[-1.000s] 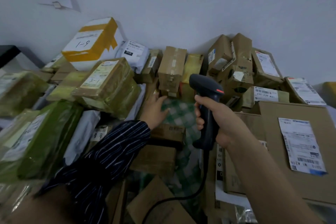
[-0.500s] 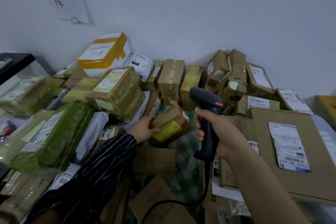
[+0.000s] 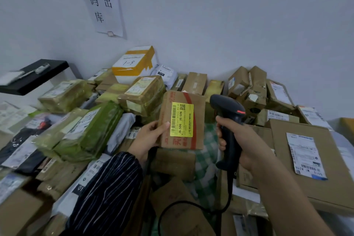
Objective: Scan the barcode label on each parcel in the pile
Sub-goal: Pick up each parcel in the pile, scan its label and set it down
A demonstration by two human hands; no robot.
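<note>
My left hand (image 3: 147, 138) grips a small brown cardboard parcel (image 3: 197, 120) by its left edge and holds it upright above the pile. Its yellow barcode label (image 3: 182, 119) faces me. My right hand (image 3: 243, 143) is closed around the handle of a black corded barcode scanner (image 3: 228, 113). The scanner's head sits just right of the parcel and points away from me. All around lies the pile of parcels (image 3: 84, 132): brown boxes, green-wrapped packs and white mailer bags.
A large flat box (image 3: 306, 161) with a white label lies at the right. A yellow-taped white box (image 3: 134, 63) leans on the back wall. A black shelf (image 3: 34, 76) juts out at the left. A paper sign (image 3: 101, 0) hangs on the wall. The scanner's cable (image 3: 183, 205) loops low.
My left hand has pulled the small parcel out of the pile, lifted it and turned it so its yellow label faces me. The view has tilted upward. The scanner hand has stayed roughly in place.
</note>
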